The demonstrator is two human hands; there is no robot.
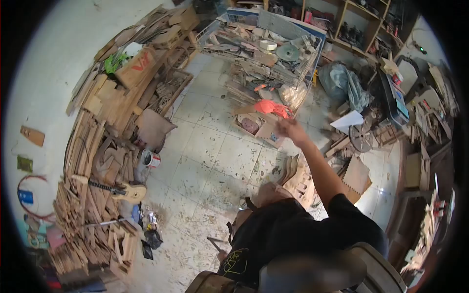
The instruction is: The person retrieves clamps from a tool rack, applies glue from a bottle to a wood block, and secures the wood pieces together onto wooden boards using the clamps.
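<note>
My right hand [290,131] reaches forward, blurred by motion, so its fingers do not show clearly. It is at the right edge of a small open wooden box [270,135] on the floor, just below an orange-red crumpled cloth or bag [273,108]. Whether it touches either one I cannot tell. Inside the box lies a round brownish-purple thing [250,126]. Beside my dark shirt, at the lower middle, a small patch [222,255] could be my left hand or a foot. A thin bent dark piece [215,241] lies against it.
Ahead stands a large wire-sided bin [320,53] heaped with wood scraps. Wood piles [88,215] line the left wall, with a guitar-shaped piece [129,193] and a paint can [150,158]. To the right are a grey plastic bag [342,83] and a spoked wheel [360,139].
</note>
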